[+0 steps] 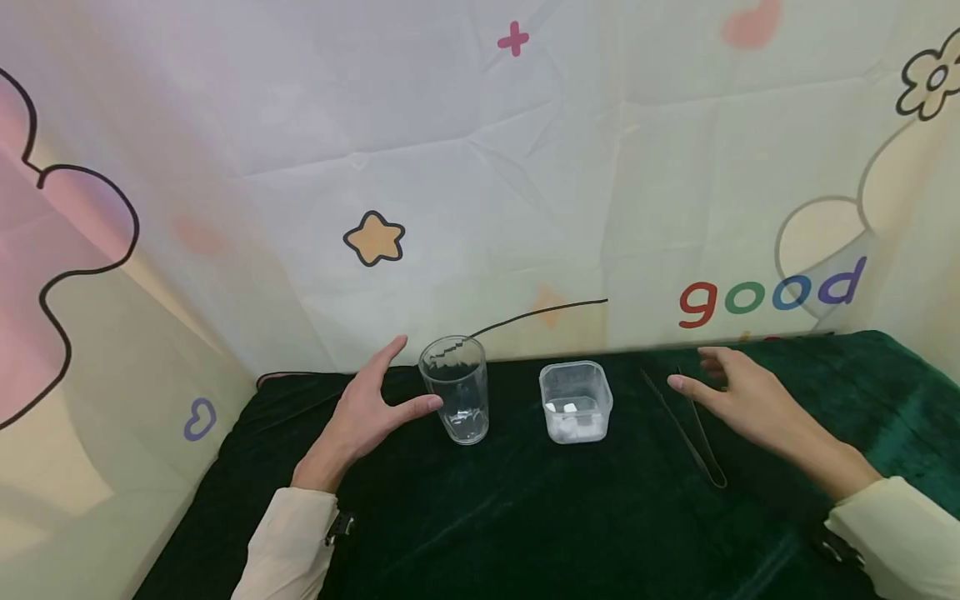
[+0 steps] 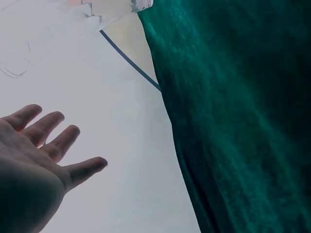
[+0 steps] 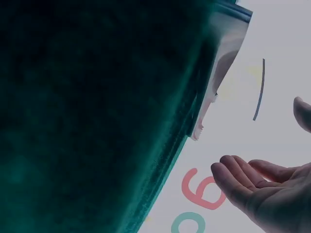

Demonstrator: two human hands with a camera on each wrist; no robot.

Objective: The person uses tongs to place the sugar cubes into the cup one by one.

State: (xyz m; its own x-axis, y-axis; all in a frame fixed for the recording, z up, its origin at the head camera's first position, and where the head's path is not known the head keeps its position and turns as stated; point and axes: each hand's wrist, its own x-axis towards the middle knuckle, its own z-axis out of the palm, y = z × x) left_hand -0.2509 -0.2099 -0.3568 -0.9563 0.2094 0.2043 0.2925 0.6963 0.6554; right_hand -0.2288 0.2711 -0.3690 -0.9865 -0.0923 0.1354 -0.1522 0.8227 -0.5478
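A clear, tall drinking glass (image 1: 468, 392) stands upright on the dark green cloth. My left hand (image 1: 367, 408) is at its left side, fingers spread and thumb overlapping the glass in the head view. Spread fingers of that same left hand (image 2: 48, 145) show in the left wrist view, holding nothing. A pair of slim metal tongs (image 1: 718, 479) lies on the cloth, its bend toward me and its tips apart. Over the tongs' right arm hovers my right hand (image 1: 757, 408), thumb and fingers apart. Nothing is in the right hand (image 3: 262, 189) in the right wrist view.
Between glass and tongs sits a square clear plastic container (image 1: 576, 379) with several small white cubes (image 1: 570, 408) at its bottom. Green velvety cloth (image 1: 480, 525) covers the table. A printed fabric backdrop (image 1: 465, 217) rises right behind the table's far edge.
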